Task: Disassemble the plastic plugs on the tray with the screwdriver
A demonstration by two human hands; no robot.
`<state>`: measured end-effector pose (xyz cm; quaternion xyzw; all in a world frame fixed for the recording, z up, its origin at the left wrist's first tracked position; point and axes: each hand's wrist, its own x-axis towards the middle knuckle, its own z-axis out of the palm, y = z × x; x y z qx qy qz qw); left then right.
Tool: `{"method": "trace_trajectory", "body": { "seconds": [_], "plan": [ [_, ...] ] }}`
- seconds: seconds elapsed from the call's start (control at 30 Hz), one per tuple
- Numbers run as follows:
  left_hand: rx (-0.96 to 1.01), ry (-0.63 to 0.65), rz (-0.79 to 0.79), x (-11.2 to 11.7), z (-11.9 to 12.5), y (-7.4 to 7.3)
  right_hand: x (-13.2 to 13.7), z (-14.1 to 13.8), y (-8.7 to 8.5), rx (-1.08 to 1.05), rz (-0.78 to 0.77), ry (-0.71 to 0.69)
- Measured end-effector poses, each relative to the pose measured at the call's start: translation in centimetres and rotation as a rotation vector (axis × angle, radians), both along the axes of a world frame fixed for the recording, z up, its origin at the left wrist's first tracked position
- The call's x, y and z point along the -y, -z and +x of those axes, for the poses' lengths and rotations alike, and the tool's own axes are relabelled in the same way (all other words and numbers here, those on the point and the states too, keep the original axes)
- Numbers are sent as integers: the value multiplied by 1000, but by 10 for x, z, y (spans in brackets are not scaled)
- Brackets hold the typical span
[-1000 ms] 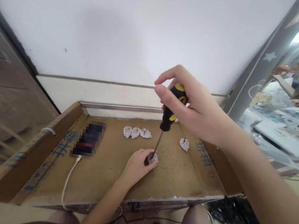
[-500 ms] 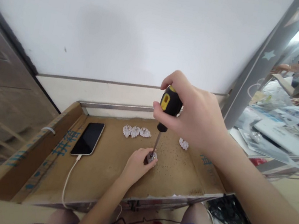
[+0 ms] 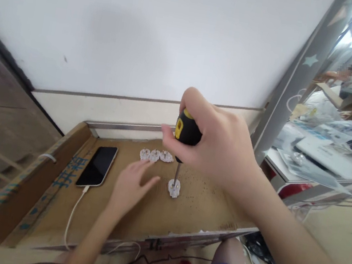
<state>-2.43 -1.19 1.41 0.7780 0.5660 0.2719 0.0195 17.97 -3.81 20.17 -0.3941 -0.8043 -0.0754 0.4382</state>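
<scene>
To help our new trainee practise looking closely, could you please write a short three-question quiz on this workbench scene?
1. What does the right hand hold: A hammer, B screwdriver, C pliers?
2. True or false: the left hand is open and apart from the white plug piece under the screwdriver tip.
3. Fill in: ___ white pieces lie in a row to the right of the phone.
Key: 1 B; 2 true; 3 three.
</scene>
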Motion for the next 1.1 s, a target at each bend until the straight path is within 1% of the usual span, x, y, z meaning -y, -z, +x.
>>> {"method": "trace_trajectory", "body": {
  "seconds": [0.07, 0.13, 0.17, 0.23, 0.27, 0.33, 0.4, 0.43, 0.47, 0.5, 0.57, 0.6, 0.63, 0.67, 0.7, 0.73, 0.8, 0.87, 0.9, 0.93, 1.0, 1.03, 1.07, 1.1],
  "plan": [
    [-95, -187, 44, -13, -38, -9, 1, 0, 0, -16, -3, -23],
    [-178, -359, 58, -24, -73, -11, 1, -1, 1, -31, -14, -42],
    [-214, -406, 30, -27, -88, -10, 1, -2, 1, -38, -16, -46],
    [-267, -426, -55, -27, -108, -7, 1, -3, 1, -38, -16, -51],
    [-274, -428, -78, -24, -113, -5, 1, -3, 1, -36, -14, -54],
    [-229, -462, -46, -13, -115, -3, 0, -2, 0, -35, -17, -58],
    [-127, -477, 61, 0, -103, -3, -2, -1, 0, -49, -42, -79],
    [-70, -441, 115, 5, -93, -4, -3, 0, -1, -65, -68, -107],
    [-19, -367, 154, 10, -79, -4, -4, 1, -1, -81, -103, -150],
    [23, -257, 169, 14, -63, -3, -5, 2, -1, -95, -145, -207],
    [63, -1, 114, 17, -26, 0, -6, 3, -1, -124, -209, -322],
    [57, 128, 34, 17, -7, 2, -7, 2, 0, -140, -220, -351],
    [56, 226, -34, 15, 11, 4, -8, 0, 2, -161, -212, -349],
    [52, 293, -96, 12, 26, 6, -9, -2, 4, -188, -184, -316],
    [49, 333, -148, 9, 39, 9, -10, -4, 6, -217, -145, -256],
    [51, 353, -186, 6, 48, 11, -11, -7, 9, -242, -98, -183],
    [68, 361, -238, 1, 57, 14, -17, -12, 15, -293, 20, -55],
    [102, 359, -261, -1, 57, 18, -25, -14, 20, -368, 105, -16],
    [121, 358, -264, -1, 56, 20, -29, -12, 23, -430, 116, -31],
    [141, 353, -261, 0, 54, 21, -32, -9, 25, -506, 94, -62],
    [180, 337, -250, 3, 51, 25, -31, 5, 31, -703, -14, -116],
    [197, 321, -246, 4, 51, 26, -25, 15, 36, -812, -67, -113],
    [210, 296, -241, 6, 51, 27, -17, 27, 44, -933, -70, -71],
    [209, 266, -233, 7, 51, 27, -5, 41, 54, -1059, -6, 12]
  ]
}}
